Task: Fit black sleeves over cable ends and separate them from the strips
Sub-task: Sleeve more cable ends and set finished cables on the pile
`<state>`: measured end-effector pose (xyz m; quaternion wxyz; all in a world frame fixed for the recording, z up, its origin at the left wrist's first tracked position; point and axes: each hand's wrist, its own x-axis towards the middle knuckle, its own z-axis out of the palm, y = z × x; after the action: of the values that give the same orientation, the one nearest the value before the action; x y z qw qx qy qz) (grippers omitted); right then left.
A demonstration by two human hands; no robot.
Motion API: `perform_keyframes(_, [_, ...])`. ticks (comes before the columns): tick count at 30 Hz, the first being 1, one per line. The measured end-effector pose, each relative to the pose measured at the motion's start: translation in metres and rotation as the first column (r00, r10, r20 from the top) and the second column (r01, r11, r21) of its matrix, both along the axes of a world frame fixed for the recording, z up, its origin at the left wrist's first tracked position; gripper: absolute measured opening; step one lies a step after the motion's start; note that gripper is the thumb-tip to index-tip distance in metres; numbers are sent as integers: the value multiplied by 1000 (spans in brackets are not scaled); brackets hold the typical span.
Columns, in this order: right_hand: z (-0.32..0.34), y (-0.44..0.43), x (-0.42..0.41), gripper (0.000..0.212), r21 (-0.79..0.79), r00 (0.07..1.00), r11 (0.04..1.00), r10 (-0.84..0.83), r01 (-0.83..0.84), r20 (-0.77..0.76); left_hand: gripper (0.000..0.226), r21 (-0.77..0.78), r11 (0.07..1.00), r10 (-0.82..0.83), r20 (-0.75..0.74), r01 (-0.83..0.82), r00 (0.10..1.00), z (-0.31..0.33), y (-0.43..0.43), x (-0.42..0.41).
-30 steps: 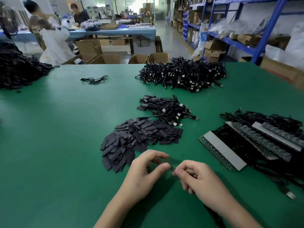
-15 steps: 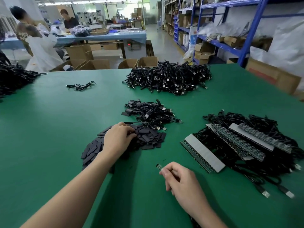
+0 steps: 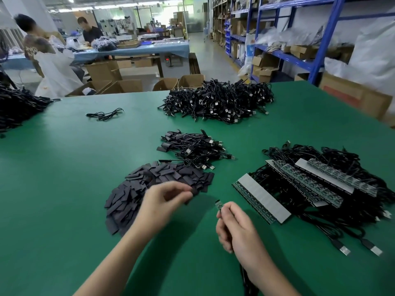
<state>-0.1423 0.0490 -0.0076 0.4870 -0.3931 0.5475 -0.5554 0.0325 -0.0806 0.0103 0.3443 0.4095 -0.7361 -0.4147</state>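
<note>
A heap of flat black sleeves point(image 3: 158, 184) lies on the green table point(image 3: 64, 167). My left hand point(image 3: 162, 199) hovers at its near right edge and pinches one black sleeve point(image 3: 193, 191) between thumb and fingers. My right hand point(image 3: 233, 227) holds a cable end point(image 3: 219, 204), a small circuit board that sticks up from my fingertips; its black cable runs down under my wrist. The sleeve and the board are a short gap apart. To the right, strips of circuit boards point(image 3: 260, 199) lie on tangled black cables.
A small pile of sleeved cables point(image 3: 192, 148) lies behind the sleeves, a large cable heap point(image 3: 218, 101) farther back, another heap point(image 3: 17, 107) at far left. Two USB plugs point(image 3: 359, 248) lie at near right. People work at a far bench; blue shelving stands on the right.
My left hand has lifted off the sleeve heap with one sleeve pinched and come toward the right hand. The right hand still holds the cable end, raised slightly.
</note>
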Motion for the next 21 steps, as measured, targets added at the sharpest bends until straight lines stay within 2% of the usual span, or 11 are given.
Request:
perform_keyframes(1, [1, 0, -1, 27, 4, 997, 1000, 17, -17, 78, 15, 127, 987, -92, -86, 103, 992, -2, 16, -1])
perform_keyframes(3, [3, 2, 0, 28, 7, 989, 997, 80, -81, 121, 19, 243, 946, -170, -189, 214, 967, -7, 41, 0])
perform_keyframes(7, [6, 5, 3, 21, 7, 986, 987, 159, -159, 52, 16, 254, 948, -138, -209, 190, 968, -13, 61, 5])
perform_keyframes(10, [4, 5, 5, 34, 25, 993, 992, 122, -122, 8, 18, 125, 982, -125, -143, 143, 982, -18, 65, 7])
perform_keyframes(13, [4, 5, 9, 32, 23, 995, 996, 91, -90, -46, 24, -224, 971, -68, 50, 78, 996, -24, 66, 8])
perform_keyframes(15, [4, 5, 10, 28, 22, 993, 995, 101, -100, -64, 27, -345, 937, -10, 133, 56, 991, -24, 68, 8])
perform_keyframes(19, [3, 3, 5, 29, 43, 993, 995, 94, -91, -69, 21, -341, 940, 40, 79, -11, 996, -25, 66, 12])
perform_keyframes(21, [3, 2, 0, 30, 55, 987, 994, 96, -90, -126, 21, -314, 948, 57, 40, -42, 998, -25, 63, 16])
